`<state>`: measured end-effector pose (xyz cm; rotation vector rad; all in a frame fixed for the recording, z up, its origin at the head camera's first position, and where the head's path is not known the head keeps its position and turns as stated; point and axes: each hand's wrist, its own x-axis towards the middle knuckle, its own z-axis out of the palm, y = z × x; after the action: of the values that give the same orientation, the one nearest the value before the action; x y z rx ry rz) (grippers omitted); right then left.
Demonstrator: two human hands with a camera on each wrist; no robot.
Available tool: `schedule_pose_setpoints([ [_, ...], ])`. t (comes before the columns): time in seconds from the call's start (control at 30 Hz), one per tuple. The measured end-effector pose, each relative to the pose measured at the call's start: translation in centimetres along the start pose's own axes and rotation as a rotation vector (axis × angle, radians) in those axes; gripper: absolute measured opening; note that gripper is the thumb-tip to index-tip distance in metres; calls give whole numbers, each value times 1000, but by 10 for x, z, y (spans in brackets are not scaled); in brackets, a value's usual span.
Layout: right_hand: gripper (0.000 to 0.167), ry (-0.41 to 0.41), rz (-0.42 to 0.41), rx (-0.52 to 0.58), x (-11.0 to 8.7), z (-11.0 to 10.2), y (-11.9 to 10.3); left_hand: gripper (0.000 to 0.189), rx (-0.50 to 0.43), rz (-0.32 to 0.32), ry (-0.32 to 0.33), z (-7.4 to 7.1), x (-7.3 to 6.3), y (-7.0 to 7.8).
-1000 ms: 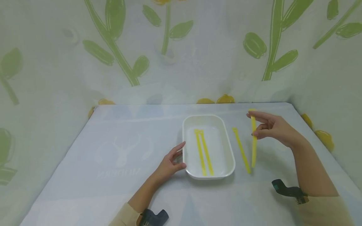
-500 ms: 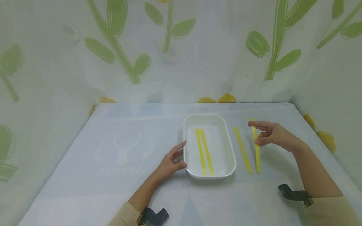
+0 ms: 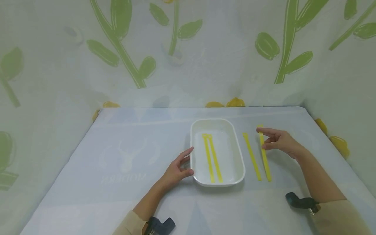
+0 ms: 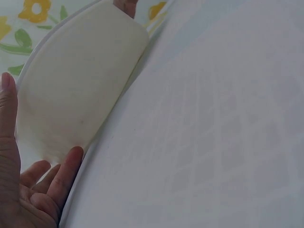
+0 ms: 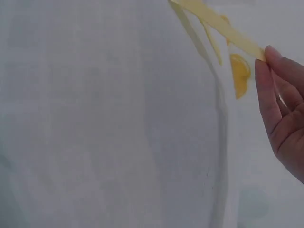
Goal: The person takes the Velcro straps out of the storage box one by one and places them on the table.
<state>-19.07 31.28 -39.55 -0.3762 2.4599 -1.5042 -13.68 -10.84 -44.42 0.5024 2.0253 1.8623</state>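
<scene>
In the head view a white rectangular tray [image 3: 230, 160] with rounded corners rests on the table, holding two flat yellow strips [image 3: 208, 158] side by side. Against the tray's left wall lies my left hand [image 3: 175, 169], fingers spread, touching it; in the left wrist view the fingertips [image 4: 72, 159] are low on that outer wall. My right hand [image 3: 282, 142] pinches a yellow strip [image 3: 265, 160] near its far end, between thumb and fingers. The strip's near end is down close to the tabletop. Between tray and right hand, another yellow strip [image 3: 251, 156] lies on the table.
The table [image 3: 82, 176] has a pale cover with a faint antler print on the left. A curtain [image 3: 211, 58] with green leaves surrounds its back and sides. Dark wrist devices [image 3: 300, 200] sit at both cuffs.
My right hand has lowered the held strip toward the table, its near end now beside the lying strip's near end, then shifted slightly left. The left hand and tray have stayed put.
</scene>
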Motion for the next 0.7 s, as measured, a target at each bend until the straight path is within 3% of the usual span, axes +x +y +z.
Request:
schedule_pose_setpoints([
  [0.37, 70, 5, 73, -90, 10, 5, 10, 84, 4, -10, 3, -1, -1, -2],
  [0.7, 77, 11, 86, -141, 17, 9, 14, 82, 2, 7, 1, 1, 0, -3],
])
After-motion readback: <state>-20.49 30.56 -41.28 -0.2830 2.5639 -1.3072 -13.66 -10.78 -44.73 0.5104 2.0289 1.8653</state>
